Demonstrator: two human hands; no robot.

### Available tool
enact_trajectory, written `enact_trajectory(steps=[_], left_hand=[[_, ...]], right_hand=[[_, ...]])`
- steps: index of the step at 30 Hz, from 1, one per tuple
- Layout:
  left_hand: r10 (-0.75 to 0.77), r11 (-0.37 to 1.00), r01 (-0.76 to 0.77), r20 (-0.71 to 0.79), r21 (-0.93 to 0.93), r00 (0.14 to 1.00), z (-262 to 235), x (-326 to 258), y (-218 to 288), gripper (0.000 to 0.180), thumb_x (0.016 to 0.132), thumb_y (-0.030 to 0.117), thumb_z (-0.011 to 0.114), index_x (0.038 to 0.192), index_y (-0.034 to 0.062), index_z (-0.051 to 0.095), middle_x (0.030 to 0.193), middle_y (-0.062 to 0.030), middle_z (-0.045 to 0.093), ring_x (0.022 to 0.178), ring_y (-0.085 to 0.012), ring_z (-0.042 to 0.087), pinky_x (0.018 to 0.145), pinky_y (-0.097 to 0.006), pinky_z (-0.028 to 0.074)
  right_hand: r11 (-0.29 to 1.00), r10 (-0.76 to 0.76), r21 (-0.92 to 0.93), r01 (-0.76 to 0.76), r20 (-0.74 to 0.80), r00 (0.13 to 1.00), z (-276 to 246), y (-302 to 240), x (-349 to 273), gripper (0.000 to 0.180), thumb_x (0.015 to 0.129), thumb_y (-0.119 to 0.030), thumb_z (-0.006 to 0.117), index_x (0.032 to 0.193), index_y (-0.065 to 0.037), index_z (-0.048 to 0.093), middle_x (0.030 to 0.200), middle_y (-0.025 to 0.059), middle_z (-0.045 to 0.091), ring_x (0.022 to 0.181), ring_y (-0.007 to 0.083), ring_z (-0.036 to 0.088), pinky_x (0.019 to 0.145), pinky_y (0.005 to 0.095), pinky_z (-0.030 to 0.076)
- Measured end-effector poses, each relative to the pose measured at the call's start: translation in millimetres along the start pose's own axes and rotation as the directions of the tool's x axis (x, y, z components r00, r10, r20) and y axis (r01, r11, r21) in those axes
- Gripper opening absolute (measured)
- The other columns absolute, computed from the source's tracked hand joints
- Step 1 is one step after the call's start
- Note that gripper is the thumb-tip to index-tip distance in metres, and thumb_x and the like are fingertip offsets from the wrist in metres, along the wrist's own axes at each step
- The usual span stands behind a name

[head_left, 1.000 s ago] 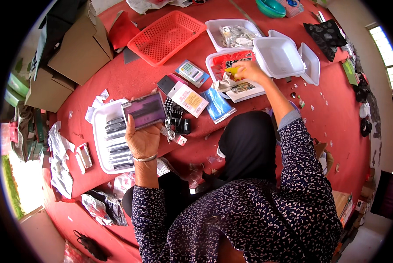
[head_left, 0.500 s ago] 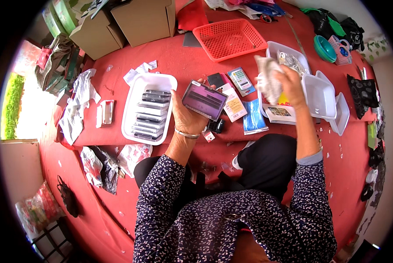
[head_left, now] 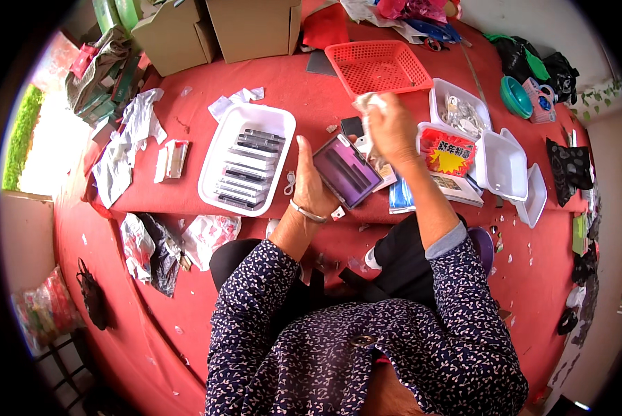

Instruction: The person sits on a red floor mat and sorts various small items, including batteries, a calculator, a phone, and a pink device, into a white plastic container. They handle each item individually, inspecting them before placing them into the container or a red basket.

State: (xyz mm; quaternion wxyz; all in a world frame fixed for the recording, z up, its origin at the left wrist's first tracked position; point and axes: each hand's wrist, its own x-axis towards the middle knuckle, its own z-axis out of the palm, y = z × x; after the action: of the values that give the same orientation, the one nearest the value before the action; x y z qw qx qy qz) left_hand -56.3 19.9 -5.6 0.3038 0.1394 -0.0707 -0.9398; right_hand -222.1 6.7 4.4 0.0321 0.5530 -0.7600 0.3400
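Note:
My left hand (head_left: 313, 188) holds a flat rectangular case (head_left: 347, 171) by its left side, thumb pointing up. Through the clear lid show a purple inside and dark long pieces. My right hand (head_left: 393, 130) is closed around a crumpled white cloth (head_left: 368, 104), just above the case's upper right edge; whether cloth and case touch, I cannot tell. To the left of my hands stands a white plastic tub (head_left: 212, 182) with several flat cases (head_left: 247, 173) lined up in it. Packaged goods behind my right wrist are partly hidden.
An orange-red plastic basket (head_left: 380, 66) sits at the back. On the right are a white tub with cables (head_left: 462, 118), a red-and-yellow card (head_left: 447, 152) and a white container (head_left: 503, 161). Cardboard boxes (head_left: 252, 31) stand far left. Plastic bags (head_left: 139, 121) lie on the red cloth.
My right hand has brought the cloth leftward, close to the case. The case in my left hand is tilted more steeply. The whole view has shifted slightly.

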Motion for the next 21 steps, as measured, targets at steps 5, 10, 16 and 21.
enact_trajectory(steps=[5, 10, 16, 21], left_hand=[[-0.027, 0.999, 0.026, -0.006, -0.043, 1.0, -3, 7, 3, 0.089, 0.074, 0.075, 0.027, 0.119, -0.0008, 0.042, 0.115, -0.0188, 0.05, 0.104, -0.0325, 0.05, 0.09, -0.047, 0.04], [-0.038, 0.999, 0.038, 0.091, 0.0, 0.995, -2, 10, -6, 0.062, 0.079, 0.048, 0.056, 0.119, 0.0025, 0.043, 0.114, -0.0113, 0.052, 0.103, -0.0245, 0.052, 0.09, -0.043, 0.041], [0.258, 0.615, -0.135, -0.036, 0.777, 0.965, -9, 18, -7, 0.041, 0.069, -0.001, 0.06, 0.109, -0.002, 0.051, 0.096, -0.0069, 0.06, 0.082, -0.0154, 0.059, 0.074, -0.027, 0.047], [0.588, 0.431, -0.555, 0.245, 0.711, 0.771, -28, 28, -18, 0.02, 0.072, 0.002, 0.061, 0.09, 0.004, 0.052, 0.083, -0.0015, 0.056, 0.076, -0.0081, 0.051, 0.064, -0.025, 0.045]], right_hand=[[0.924, 0.235, 0.299, -0.239, 0.052, 0.971, -46, 14, 16, 0.019, 0.081, -0.018, 0.052, 0.088, 0.0, 0.055, 0.076, 0.0173, 0.06, 0.068, 0.0288, 0.06, 0.063, 0.0379, 0.046], [0.948, -0.227, 0.223, 0.225, -0.019, 0.974, -23, -21, -8, 0.018, 0.075, -0.015, 0.055, 0.085, -0.001, 0.058, 0.077, 0.0159, 0.057, 0.07, 0.0307, 0.057, 0.062, 0.0387, 0.045], [0.925, -0.227, 0.298, 0.236, -0.065, 0.972, -37, 1, 10, 0.02, 0.076, -0.008, 0.053, 0.094, -0.002, 0.057, 0.081, 0.0156, 0.057, 0.072, 0.0315, 0.057, 0.062, 0.0376, 0.046], [0.807, -0.582, 0.235, 0.542, 0.162, 0.797, -27, -57, -35, 0.02, 0.073, -0.01, 0.052, 0.093, -0.008, 0.054, 0.089, 0.0076, 0.055, 0.067, 0.0278, 0.058, 0.053, 0.0355, 0.048]])
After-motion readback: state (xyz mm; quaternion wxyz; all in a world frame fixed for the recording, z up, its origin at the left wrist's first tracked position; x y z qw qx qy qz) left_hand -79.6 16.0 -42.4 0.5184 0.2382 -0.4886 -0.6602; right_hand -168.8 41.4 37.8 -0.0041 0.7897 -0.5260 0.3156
